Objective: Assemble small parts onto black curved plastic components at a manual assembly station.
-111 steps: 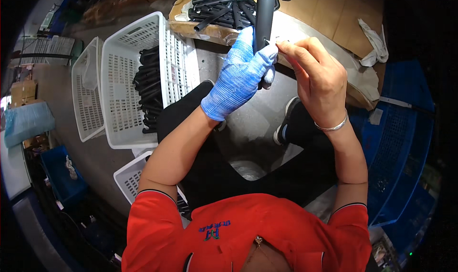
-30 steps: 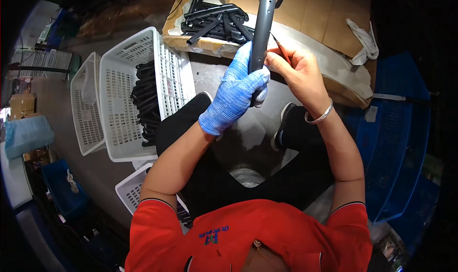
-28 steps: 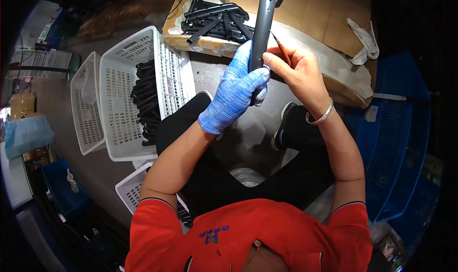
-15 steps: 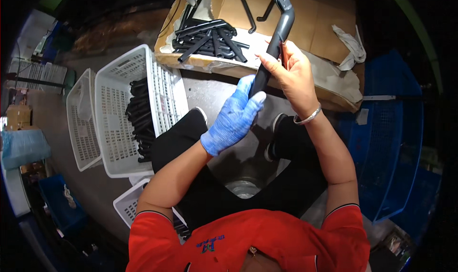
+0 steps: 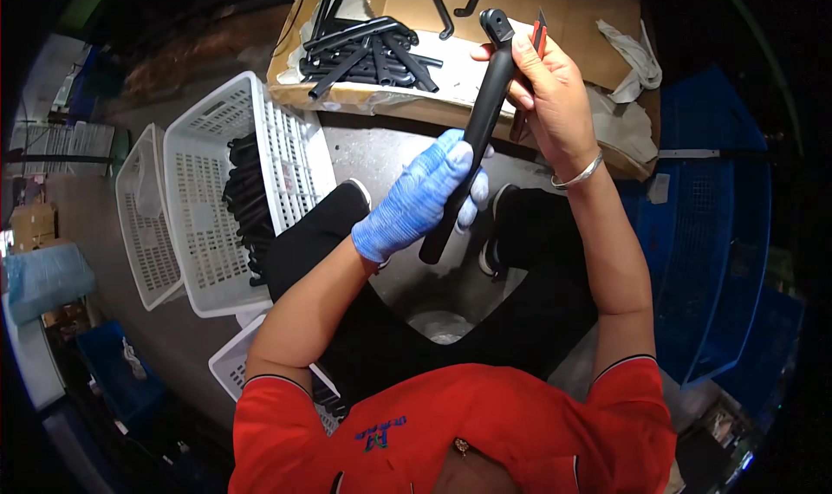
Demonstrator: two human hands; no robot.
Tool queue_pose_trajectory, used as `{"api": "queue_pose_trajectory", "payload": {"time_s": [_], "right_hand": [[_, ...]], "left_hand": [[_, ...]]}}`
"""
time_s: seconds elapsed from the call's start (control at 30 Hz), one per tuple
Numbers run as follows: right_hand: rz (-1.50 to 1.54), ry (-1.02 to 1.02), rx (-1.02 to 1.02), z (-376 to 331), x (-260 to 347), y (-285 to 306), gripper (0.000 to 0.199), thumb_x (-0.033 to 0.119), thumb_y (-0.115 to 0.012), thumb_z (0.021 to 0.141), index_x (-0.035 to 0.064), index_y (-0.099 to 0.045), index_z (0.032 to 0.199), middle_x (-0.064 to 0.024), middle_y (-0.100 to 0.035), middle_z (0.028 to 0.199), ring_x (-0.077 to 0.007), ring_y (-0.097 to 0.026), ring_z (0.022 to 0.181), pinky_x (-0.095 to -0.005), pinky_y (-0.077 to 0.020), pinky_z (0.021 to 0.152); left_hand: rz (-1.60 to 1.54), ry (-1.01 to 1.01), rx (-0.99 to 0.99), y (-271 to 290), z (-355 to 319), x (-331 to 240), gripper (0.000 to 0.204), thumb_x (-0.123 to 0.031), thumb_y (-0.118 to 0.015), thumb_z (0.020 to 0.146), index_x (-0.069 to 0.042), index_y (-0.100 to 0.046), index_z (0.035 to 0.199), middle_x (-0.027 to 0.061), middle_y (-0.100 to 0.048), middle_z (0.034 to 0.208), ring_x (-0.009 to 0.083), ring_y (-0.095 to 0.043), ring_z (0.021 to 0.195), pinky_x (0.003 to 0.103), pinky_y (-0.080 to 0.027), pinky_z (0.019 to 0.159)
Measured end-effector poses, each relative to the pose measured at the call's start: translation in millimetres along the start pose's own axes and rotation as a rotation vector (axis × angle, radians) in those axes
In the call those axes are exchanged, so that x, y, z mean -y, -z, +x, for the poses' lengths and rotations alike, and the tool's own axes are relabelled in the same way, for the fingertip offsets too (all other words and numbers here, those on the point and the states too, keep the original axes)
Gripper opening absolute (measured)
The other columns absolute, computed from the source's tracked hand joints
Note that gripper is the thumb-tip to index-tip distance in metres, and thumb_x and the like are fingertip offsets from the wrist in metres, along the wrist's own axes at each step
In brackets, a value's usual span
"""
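Note:
My left hand (image 5: 412,198), in a blue knitted glove, is closed around the lower half of a black tubular bar (image 5: 487,104). The bar slants up and to the right; its upper end has a metal-like knuckle with a hole, and its lower end sticks out below the glove. With my bare right hand (image 5: 562,104) I steady the bar just under the knuckle, thumb on its side. A slim red-handled knife (image 5: 538,40) is tucked in the same hand, its blade pointing up and away from the bar.
Ahead, a cardboard box (image 5: 598,26) holds a pile of black bars (image 5: 368,56) and white wrapping (image 5: 637,61). White plastic baskets (image 5: 204,234) stand at my left, one with black bars in it. Blue crates (image 5: 693,234) stand at my right.
My right hand has moved up the bar to just below the knuckle, and the knife now points upward. The bar has turned and come lower, with its bottom end now showing.

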State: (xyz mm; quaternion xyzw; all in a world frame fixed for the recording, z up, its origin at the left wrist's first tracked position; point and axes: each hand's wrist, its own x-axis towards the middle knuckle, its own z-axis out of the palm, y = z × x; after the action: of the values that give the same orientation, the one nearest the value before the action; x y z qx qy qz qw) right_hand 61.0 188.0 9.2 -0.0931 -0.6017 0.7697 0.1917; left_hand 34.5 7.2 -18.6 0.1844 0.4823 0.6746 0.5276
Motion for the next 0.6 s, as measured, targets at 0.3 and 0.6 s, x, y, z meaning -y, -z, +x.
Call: {"api": "queue_pose_trajectory", "payload": {"time_s": [0.3,0.6], "right_hand": [[-0.163,-0.141,0.193,-14.6,-10.1,-21.7,0.027,0.017,-0.053,0.092,0.0000,-0.056,0.113,-0.0053,-0.066,0.094,0.0002,-0.048,0.061,-0.0142,-0.0379,0.054],[-0.386,0.192,0.203,-17.1,-12.4,-27.6,0.026,0.011,-0.062,0.086,0.0008,-0.060,0.110,-0.0082,-0.064,0.098,-0.0072,-0.059,0.083,-0.0188,-0.0469,0.074]], "left_hand": [[-0.157,-0.079,-0.132,11.0,5.9,-11.7,0.032,-0.031,-0.042,0.096,-0.006,-0.046,0.115,0.0050,-0.058,0.076,0.0101,-0.056,0.057,0.023,-0.048,0.052],[0.040,-0.260,-0.224,5.5,4.6,-15.5,0.040,-0.016,-0.048,0.093,-0.006,-0.036,0.130,0.0062,-0.055,0.084,0.0095,-0.056,0.064,0.024,-0.049,0.053]]}}
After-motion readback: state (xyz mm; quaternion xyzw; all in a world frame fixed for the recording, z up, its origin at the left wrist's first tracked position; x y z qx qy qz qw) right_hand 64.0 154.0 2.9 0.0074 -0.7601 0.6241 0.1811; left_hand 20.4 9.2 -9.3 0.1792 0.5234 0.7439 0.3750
